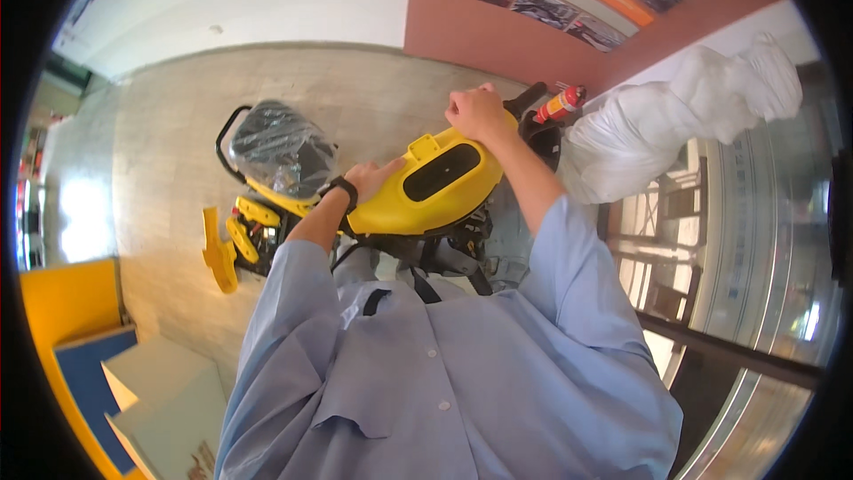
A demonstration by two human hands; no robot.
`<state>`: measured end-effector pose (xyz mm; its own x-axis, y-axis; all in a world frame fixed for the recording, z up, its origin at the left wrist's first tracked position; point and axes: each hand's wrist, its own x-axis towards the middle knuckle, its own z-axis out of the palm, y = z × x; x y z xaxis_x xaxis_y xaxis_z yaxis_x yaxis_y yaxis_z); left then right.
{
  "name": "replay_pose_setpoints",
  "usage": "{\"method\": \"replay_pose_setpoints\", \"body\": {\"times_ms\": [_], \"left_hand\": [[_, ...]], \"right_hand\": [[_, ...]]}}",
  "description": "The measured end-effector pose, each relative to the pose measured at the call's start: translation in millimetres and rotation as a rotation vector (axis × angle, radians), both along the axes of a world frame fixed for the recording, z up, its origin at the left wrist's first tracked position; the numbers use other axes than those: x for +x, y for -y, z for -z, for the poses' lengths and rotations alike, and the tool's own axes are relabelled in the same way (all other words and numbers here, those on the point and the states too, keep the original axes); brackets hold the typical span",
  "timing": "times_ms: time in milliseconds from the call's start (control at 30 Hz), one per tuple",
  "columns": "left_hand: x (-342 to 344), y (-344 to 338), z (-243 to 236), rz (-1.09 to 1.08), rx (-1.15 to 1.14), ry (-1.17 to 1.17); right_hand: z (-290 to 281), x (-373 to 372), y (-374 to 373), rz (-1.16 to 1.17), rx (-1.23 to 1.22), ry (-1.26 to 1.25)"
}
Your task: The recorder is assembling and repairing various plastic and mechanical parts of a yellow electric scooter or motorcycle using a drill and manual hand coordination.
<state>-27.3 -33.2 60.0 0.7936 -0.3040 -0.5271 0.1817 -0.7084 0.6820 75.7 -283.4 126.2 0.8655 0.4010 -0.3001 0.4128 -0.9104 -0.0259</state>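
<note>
Gripping a yellow machine housing (418, 191) with both hands, hands apart: left hand (371, 178) pressed flat on its near left end, black wristwatch (342, 188) on that wrist; right hand (477, 113) closed over its far top edge. Housing sits mid-frame above stone floor (160, 151), just beside plastic-wrapped black unit (280, 149). Loose yellow part (216, 253) lies left. Red fire extinguisher (560, 105) and white wrapped bundle (675, 120) stand right.

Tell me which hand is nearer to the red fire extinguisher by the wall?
The right hand. It grips the far end of the yellow machine body, just left of the fire extinguisher. The left hand rests on the body's near side, much farther away.
</note>
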Motion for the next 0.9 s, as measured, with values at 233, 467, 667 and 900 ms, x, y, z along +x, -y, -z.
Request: {"method": "replay_pose_setpoints", "body": {"times_ms": [233,467,667,900], "left_hand": [[-4.4,-12.3,15.7,0.108,0.141,-0.072],[-0.8,-2.1,33.8,0.478,0.181,0.272],[2.6,-5.7,43.2,0.331,0.161,0.164],[5.0,-4.6,50.3,0.455,0.175,0.321]], "right_hand": [[50.0,-170.8,-8.5,1.483,1.642,0.541],[73.1,-249.8,-117.7,1.683,2.258,-0.638],[67.0,-245.0,-164.3,1.571,2.252,-0.335],[69.5,-240.0,-194.6,1.580,2.091,-0.124]]}}
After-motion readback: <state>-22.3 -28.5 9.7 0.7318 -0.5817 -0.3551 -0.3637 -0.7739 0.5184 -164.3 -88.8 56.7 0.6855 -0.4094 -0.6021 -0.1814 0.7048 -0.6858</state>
